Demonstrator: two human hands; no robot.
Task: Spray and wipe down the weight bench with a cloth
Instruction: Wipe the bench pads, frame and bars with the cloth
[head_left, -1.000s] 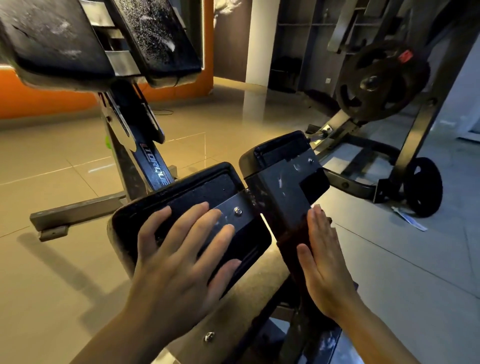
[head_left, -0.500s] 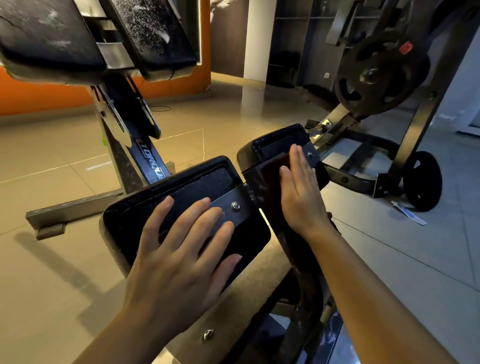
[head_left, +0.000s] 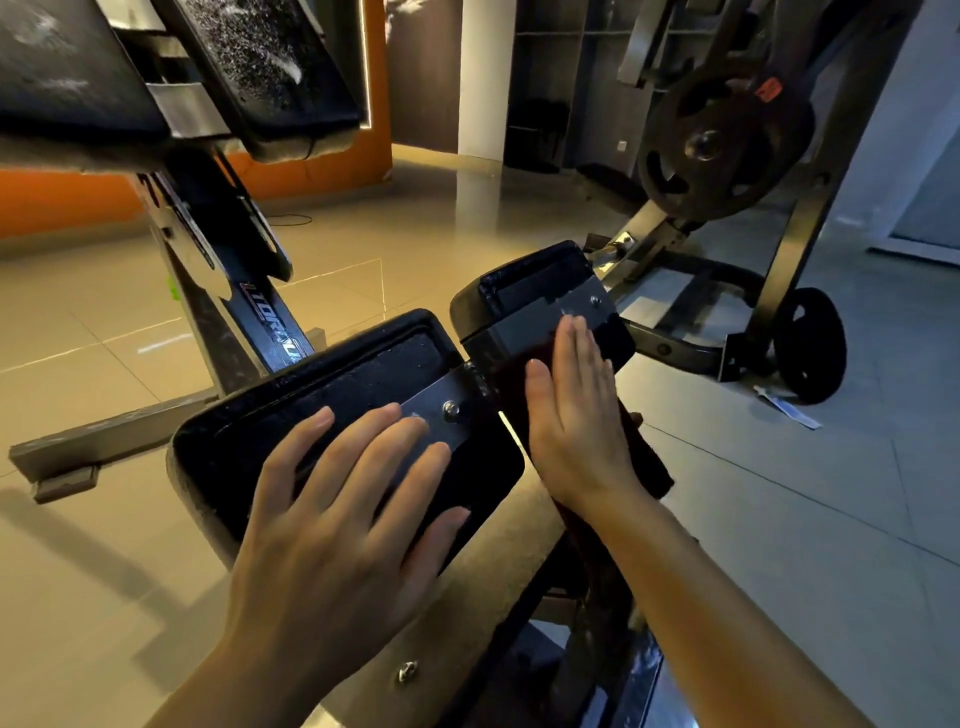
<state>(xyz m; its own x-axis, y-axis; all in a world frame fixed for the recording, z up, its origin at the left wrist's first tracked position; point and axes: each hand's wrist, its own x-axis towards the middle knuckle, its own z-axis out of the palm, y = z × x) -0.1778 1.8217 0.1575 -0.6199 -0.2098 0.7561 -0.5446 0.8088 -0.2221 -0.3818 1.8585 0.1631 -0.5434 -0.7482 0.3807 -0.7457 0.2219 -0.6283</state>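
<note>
Bench pads: two black pads lying side by side at frame centre, undersides with metal brackets facing up; left pad (head_left: 332, 415) at about 8 o'clock of the right pad (head_left: 524, 296), nearly touching.
Left hand (head_left: 343, 525): pressing flat on the left pad, fingers straight and spread apart, fingertips reaching the bolted bracket (head_left: 441, 410).
Right hand (head_left: 576, 415): lying flat with fingers straight and close together, pressing on a dark cloth (head_left: 652, 462) against the right pad's bracket side.
Cloth: dark, possibly maroon, hard to tell in the dim light; showing beside the right hand at 3 to 5 o'clock, draping down over the frame.
Bench frame (head_left: 467, 597): tan beam running from 6 o'clock up toward the pads, one bolt showing.
Second bench (head_left: 249, 73): standing at 10 to 11 o'clock, upper pads speckled with white marks.
Weight plate (head_left: 722, 145): hanging on a rack at 1 o'clock, well apart from the hands.
Floor (head_left: 130, 322): glossy tile, reflecting light.
</note>
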